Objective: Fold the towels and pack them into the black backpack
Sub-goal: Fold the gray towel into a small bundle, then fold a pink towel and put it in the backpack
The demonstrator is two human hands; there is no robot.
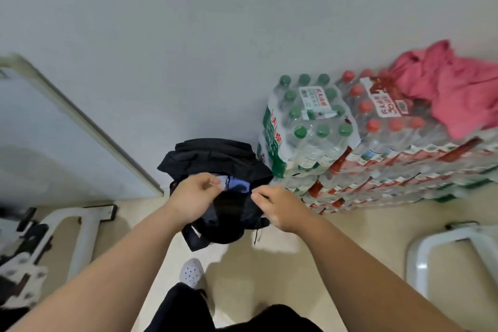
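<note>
Head view:
1. On floor, black backpack (215, 155) is standing against wall, just beside bottle packs (310, 121), mouth facing up.
2. L hand (196, 197) & R hand (280, 207) are each pinching the mouth's rim, one per side.
3. Blue towel (237, 185) is showing inside, btwn both hands; mouth's long axis is running hand to hand.
4. Pink cloth (455, 89) is lying on packs, well apart; R hand is nearer.

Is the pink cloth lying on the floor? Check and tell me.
No, the pink cloth lies on top of the stacked water bottle packs by the wall, well above the floor.
</note>
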